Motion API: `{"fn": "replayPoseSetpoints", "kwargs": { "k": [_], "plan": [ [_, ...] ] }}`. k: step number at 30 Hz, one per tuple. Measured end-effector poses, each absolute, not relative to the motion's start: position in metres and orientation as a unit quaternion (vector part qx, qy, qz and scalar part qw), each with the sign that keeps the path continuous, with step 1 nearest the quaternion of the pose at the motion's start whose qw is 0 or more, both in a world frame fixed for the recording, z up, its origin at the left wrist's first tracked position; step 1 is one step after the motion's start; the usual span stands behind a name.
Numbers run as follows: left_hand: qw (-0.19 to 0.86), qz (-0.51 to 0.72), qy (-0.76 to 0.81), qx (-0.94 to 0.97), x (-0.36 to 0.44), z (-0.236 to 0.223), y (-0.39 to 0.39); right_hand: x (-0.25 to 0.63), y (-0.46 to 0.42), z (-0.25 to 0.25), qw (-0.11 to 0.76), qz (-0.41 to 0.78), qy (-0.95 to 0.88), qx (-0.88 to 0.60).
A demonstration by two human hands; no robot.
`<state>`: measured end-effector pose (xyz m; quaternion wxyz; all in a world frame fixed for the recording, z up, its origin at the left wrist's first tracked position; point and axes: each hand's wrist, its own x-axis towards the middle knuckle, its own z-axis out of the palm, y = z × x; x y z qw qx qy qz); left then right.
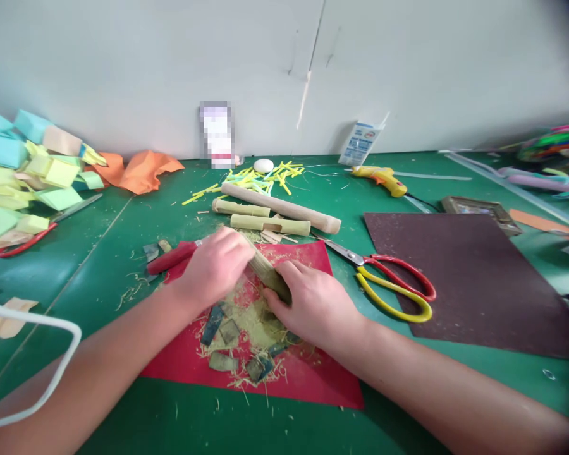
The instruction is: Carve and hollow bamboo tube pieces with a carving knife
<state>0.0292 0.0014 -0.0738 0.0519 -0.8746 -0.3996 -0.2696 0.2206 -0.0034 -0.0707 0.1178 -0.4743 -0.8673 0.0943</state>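
Note:
A narrow greenish bamboo stick [264,268] slants over a red sheet [313,376]. My right hand [313,303] is wrapped around its near end, thumb and fingers on either side. At the far end, my left hand [222,256] is closed on the stick, its fingertips partly hidden; whether it also holds something small I cannot tell. Pale dust and shavings [246,316] lie below the hands, among several small dark scraps [212,324]. Next to my left wrist lies a red-handled tool [173,258], its front end hidden by the hand.
Beyond the hands lie two cut bamboo tubes [271,225] and a longer wooden rod [282,207]. Scissors [389,278] rest partly on a dark sheet [459,278] at right. Further back is a yellow glue gun [382,179]; folded paper pieces [33,177] crowd the left.

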Motion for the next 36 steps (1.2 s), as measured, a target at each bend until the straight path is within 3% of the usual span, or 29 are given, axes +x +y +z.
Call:
{"fn": "replayPoseSetpoints", "kwargs": {
  "k": [5,9,13,16,28,31,36],
  "plan": [
    [0.026,-0.256,-0.370,-0.893,0.0301,-0.0741,0.0024,0.2206,-0.0037,-0.0716,0.120,0.101,-0.869,-0.470],
    [0.073,-0.271,-0.418,-0.864,0.0295,-0.0750,0.0018,0.2203,-0.0037,-0.0706,0.119,0.101,-0.864,-0.479],
    [0.025,-0.249,-0.366,-0.896,0.0299,-0.0750,-0.0006,0.2203,-0.0033,-0.0696,0.123,0.114,-0.861,-0.481],
    [0.063,-0.288,-0.414,-0.861,0.0300,-0.0744,-0.0014,0.2204,-0.0031,-0.0702,0.125,0.107,-0.860,-0.482],
    [0.015,-0.263,-0.374,-0.889,0.0311,-0.0727,0.0000,0.2199,-0.0027,-0.0705,0.121,0.113,-0.860,-0.483],
    [0.052,-0.286,-0.417,-0.861,0.0294,-0.0740,0.0015,0.2200,-0.0024,-0.0712,0.129,0.110,-0.858,-0.484],
    [-0.008,-0.256,-0.364,-0.895,0.0294,-0.0756,0.0031,0.2194,-0.0019,-0.0727,0.130,0.114,-0.859,-0.482]
  ]
}}
